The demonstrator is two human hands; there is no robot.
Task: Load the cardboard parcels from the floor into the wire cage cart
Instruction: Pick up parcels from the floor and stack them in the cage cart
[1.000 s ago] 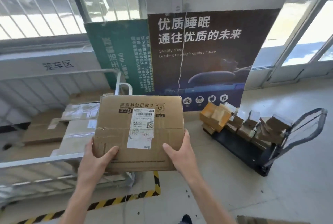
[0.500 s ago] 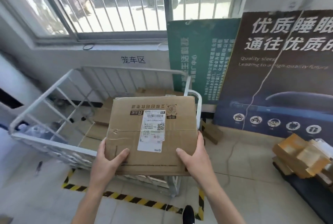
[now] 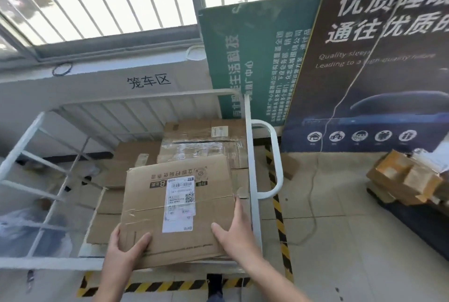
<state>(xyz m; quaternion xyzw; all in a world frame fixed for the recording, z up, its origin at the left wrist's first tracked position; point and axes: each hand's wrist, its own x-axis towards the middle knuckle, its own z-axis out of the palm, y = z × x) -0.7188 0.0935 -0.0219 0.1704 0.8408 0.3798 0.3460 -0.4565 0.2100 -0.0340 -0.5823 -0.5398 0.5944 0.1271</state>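
Note:
A brown cardboard parcel (image 3: 155, 207) with a white shipping label hangs over the front right part of the white wire cage cart (image 3: 248, 146). My left hand (image 3: 124, 250) grips its near left corner, thumb on top. My right hand (image 3: 234, 233) holds its near right edge beside the cart's right rail. The parcel tilts down into the cart, above other cardboard parcels (image 3: 199, 138) that lie inside. Its underside is hidden.
A white push handle (image 3: 274, 156) juts from the cart's right side. Yellow-black floor tape (image 3: 279, 224) frames the cart. A dark flat trolley with small parcels (image 3: 408, 180) stands at the right. Posters (image 3: 255, 58) lean on the wall behind; barred window above.
I have stepped closer to the cart, and both hands have carried the parcel forward and down from above the front rail into the cart's opening.

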